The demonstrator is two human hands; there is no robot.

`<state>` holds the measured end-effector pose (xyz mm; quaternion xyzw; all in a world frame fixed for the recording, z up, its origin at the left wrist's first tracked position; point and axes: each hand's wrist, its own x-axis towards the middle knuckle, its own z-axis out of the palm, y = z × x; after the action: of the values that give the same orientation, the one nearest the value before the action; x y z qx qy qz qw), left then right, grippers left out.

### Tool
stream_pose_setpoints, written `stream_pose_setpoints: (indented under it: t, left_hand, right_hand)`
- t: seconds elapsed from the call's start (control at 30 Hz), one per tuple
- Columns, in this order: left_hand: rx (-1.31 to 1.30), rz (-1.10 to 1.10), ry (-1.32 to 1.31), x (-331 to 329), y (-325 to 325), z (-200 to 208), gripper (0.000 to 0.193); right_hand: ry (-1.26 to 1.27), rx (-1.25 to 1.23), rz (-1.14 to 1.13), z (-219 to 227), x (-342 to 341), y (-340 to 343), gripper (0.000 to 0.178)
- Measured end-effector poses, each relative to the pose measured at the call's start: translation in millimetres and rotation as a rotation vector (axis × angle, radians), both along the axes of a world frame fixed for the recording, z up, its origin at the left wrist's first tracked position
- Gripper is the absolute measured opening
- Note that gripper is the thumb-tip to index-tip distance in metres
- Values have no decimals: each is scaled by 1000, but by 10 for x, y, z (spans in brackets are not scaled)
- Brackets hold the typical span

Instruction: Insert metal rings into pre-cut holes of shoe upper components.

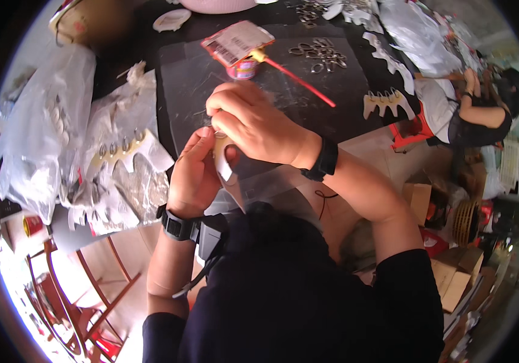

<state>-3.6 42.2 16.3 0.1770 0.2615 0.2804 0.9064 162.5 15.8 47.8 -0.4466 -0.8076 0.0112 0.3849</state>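
Scalloped piece (223, 162): held above the near side of the counter, left of its middle; its pointed end is turned toward the near side, and a yellowish patch is shown at the far end.
Counter (141, 47): dark-topped, spread with things at left, right and far side.
Clear sheet (180, 68): laid flat over the counter's middle.
Left bag (47, 127): translucent plastic, set at the left beside other scalloped pieces (132, 150), one of which is fitted with a row of metal loops.
Hands: brought close together; the piece is pinched in the left hand (193, 172), while the right hand (259, 124) is bent over its far end with fingers gathered. What is gripped by the right fingertips cannot be told.
Labelled packet (238, 42): placed beyond the hands, with a red stick (302, 85) slanted toward the near right.
Small pink tub (242, 69): partly covered by the packet.
Metal rings (327, 57): heaped loosely right of the packet.
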Motion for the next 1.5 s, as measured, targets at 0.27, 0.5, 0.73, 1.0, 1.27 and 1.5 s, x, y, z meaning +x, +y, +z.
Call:
stream_pose_setpoints:
  t: [0.27,0.5,0.73,1.0,1.27,1.5]
  left_hand:
    - [190,215,131,94,-190,167,8]
    - [593,370,353,127,-311,114,8]
    - [571,351,261,79,-269,117,8]
    - [-108,181,-185,-4,-282,108,6]
    - [277,311,244,-8,-290,59,14]
    - [630,329,540,44,-292,91,10]
  right_hand:
    - [44,28,-91,-28,39,-214,23]
    - [386,-312,-156,27,-96,-280,18]
    - [376,-272,-172,13,-196,-269,19]
    - [730,-187,-215,-232,-390,-350,12]
    - [747,-460,-118,-145,-317,-402,17]
    - [172,-100,-215,-6,-308,-309,21]
